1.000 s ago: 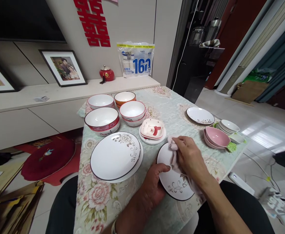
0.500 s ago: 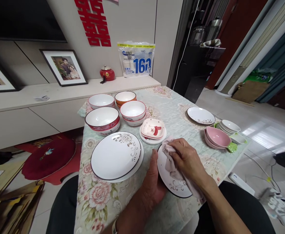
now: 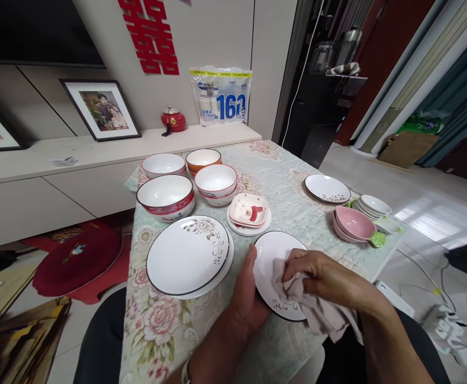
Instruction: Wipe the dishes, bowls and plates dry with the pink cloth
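Note:
My left hand point(image 3: 246, 290) grips the left edge of a white plate point(image 3: 265, 266) with a dark rim and a floral pattern, thumb on its edge and fingers hidden underneath. The plate is tilted above the table's front part. My right hand point(image 3: 313, 272) bunches a pale pink cloth point(image 3: 291, 288) and presses it on the plate's lower right area; the cloth's loose end hangs past the rim. Left of the plate lies a stack of larger white plates point(image 3: 185, 256) with the same dark rim. Just beyond is a small square dish point(image 3: 248, 209) with a red-scarfed figure, stacked on others.
Several stacked bowls point(image 3: 164, 192) stand at the table's far left. A plate stack point(image 3: 327, 189), pink bowls point(image 3: 355, 223) and small white bowls point(image 3: 373, 206) sit on the right. The flowered tablecloth point(image 3: 161, 320) covers the table. Behind is a ledge with a red jar point(image 3: 173, 120).
My right hand has moved with the cloth from the plate's upper edge down and right, baring the plate's top. My left hand keeps its hold on the plate.

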Demonstrator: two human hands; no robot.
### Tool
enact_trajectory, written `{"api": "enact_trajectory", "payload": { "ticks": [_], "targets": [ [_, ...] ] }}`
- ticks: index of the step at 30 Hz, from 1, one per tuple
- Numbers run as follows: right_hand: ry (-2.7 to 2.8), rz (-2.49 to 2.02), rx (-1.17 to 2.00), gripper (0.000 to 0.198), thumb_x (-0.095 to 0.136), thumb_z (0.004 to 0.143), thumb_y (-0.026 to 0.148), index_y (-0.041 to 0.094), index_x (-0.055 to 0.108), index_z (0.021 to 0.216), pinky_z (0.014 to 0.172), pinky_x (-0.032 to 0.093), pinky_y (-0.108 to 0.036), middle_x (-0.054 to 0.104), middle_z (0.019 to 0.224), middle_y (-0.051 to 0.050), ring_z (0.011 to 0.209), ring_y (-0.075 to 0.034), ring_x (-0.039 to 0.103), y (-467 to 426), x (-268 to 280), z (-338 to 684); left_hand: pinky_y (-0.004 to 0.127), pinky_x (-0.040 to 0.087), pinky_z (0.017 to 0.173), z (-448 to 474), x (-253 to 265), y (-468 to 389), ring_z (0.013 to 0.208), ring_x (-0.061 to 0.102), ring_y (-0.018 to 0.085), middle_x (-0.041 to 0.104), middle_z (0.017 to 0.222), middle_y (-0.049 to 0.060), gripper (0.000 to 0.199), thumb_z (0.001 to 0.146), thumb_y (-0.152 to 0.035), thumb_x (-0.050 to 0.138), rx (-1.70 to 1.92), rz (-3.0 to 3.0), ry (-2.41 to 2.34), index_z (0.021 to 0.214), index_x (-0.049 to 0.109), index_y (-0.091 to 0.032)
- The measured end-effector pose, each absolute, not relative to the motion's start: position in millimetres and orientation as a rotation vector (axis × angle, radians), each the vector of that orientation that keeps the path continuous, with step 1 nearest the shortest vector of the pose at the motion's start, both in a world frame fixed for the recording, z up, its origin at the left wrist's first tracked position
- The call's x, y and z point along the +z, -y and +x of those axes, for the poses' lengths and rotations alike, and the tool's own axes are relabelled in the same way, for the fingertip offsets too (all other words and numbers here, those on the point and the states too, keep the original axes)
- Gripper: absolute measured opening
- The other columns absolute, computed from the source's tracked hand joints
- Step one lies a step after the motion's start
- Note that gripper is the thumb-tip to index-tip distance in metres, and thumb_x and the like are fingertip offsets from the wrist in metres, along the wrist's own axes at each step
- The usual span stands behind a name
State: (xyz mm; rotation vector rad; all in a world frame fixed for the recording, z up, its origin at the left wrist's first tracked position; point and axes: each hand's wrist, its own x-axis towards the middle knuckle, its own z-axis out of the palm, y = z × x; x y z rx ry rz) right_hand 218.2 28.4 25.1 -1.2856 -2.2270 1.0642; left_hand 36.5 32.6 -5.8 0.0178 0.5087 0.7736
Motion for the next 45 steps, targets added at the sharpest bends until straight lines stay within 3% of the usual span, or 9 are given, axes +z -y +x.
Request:
{"api": "enact_trajectory", "payload": {
  "ticks": [7, 12, 18, 24, 31, 36, 40, 42, 45],
  "targets": [
    [2.096, -1.503, 0.473, 0.030, 0.051, 0.094, 0.010, 0.025, 0.071, 0.111, 0.087, 0.049, -0.031, 0.066, 0.106, -0.005, 0.102, -0.020, 0.063, -39.5, 12.8, 196.8, 0.046, 0.041, 0.112, 36.8, -6.2, -30.1, 0.125, 0.062, 0.032, 0.074, 0.122, 0.015, 0.058, 0.099, -0.052, 0.046, 0.825, 0.005, -0.582, 0.139, 0.059, -0.013],
    [2.098, -2.033, 0.284, 0.027, 0.051, 0.090, 0.008, 0.019, 0.069, 0.107, 0.074, 0.043, -0.032, 0.066, 0.103, -0.008, 0.088, -0.022, 0.064, -34.4, 20.2, 198.6, 0.048, 0.040, 0.112, 37.2, -6.7, -30.4, 0.125, 0.062, 0.034, 0.073, 0.126, 0.015, 0.064, 0.099, -0.058, 0.041, 0.812, 0.007, -0.557, 0.141, 0.057, -0.013],
    [2.323, -2.012, 0.508, 0.016, 0.055, 0.080, 0.006, 0.017, 0.065, 0.087, 0.068, 0.035, -0.030, 0.066, 0.089, -0.006, 0.080, -0.020, 0.060, -20.5, 28.9, 201.4, 0.047, 0.044, 0.109, 38.1, -5.4, -28.4, 0.121, 0.065, 0.034, 0.074, 0.122, 0.017, 0.065, 0.100, -0.059, 0.036, 0.808, 0.015, -0.507, 0.135, 0.061, -0.010],
    [2.320, -1.373, 0.829, 0.025, 0.055, 0.087, 0.004, 0.022, 0.068, 0.099, 0.078, 0.043, -0.027, 0.064, 0.100, -0.002, 0.089, -0.016, 0.060, -12.2, 39.1, 172.5, 0.046, 0.049, 0.103, 37.5, -4.0, -28.2, 0.114, 0.068, 0.036, 0.076, 0.110, 0.022, 0.067, 0.101, -0.058, 0.036, 0.777, 0.018, -0.506, 0.116, 0.070, -0.002],
    [2.361, -1.151, 1.308, 0.026, 0.061, 0.085, 0.005, 0.024, 0.077, 0.093, 0.082, 0.049, -0.025, 0.073, 0.094, 0.001, 0.092, -0.016, 0.067, -17.1, 41.7, 211.4, 0.050, 0.046, 0.108, 39.1, -10.0, -30.3, 0.120, 0.066, 0.036, 0.075, 0.117, 0.019, 0.068, 0.099, -0.061, 0.037, 0.807, 0.028, -0.474, 0.130, 0.065, -0.007],
    [2.269, -1.689, 0.933, 0.032, 0.058, 0.075, 0.001, 0.025, 0.076, 0.086, 0.080, 0.046, -0.028, 0.073, 0.092, 0.001, 0.090, -0.019, 0.066, -25.3, 32.9, 234.3, 0.051, 0.041, 0.113, 39.5, -10.6, -28.3, 0.127, 0.061, 0.036, 0.074, 0.123, 0.016, 0.065, 0.098, -0.060, 0.040, 0.823, 0.025, -0.541, 0.137, 0.061, -0.013],
    [2.122, -2.070, 0.418, 0.024, 0.055, 0.086, 0.010, 0.019, 0.074, 0.098, 0.075, 0.044, -0.033, 0.067, 0.090, -0.008, 0.084, -0.024, 0.064, -34.5, 24.4, 213.6, 0.047, 0.038, 0.115, 39.1, -8.6, -26.9, 0.131, 0.058, 0.034, 0.072, 0.128, 0.016, 0.063, 0.098, -0.058, 0.045, 0.838, 0.032, -0.540, 0.138, 0.060, -0.012],
    [2.068, -2.034, 0.312, 0.029, 0.050, 0.092, 0.011, 0.017, 0.073, 0.109, 0.075, 0.045, -0.033, 0.065, 0.096, -0.011, 0.085, -0.024, 0.064, -36.7, 21.3, 195.8, 0.045, 0.039, 0.115, 39.2, -7.5, -27.4, 0.130, 0.059, 0.033, 0.073, 0.127, 0.016, 0.061, 0.099, -0.055, 0.046, 0.851, 0.012, -0.532, 0.139, 0.059, -0.011],
    [2.130, -1.618, 0.505, 0.033, 0.051, 0.093, 0.009, 0.021, 0.071, 0.116, 0.082, 0.047, -0.031, 0.064, 0.104, -0.009, 0.096, -0.022, 0.063, -34.4, 22.1, 176.4, 0.045, 0.043, 0.111, 39.2, -6.7, -28.9, 0.123, 0.064, 0.032, 0.075, 0.120, 0.016, 0.056, 0.101, -0.050, 0.044, 0.872, -0.032, -0.534, 0.136, 0.061, -0.010]
  ]
}}
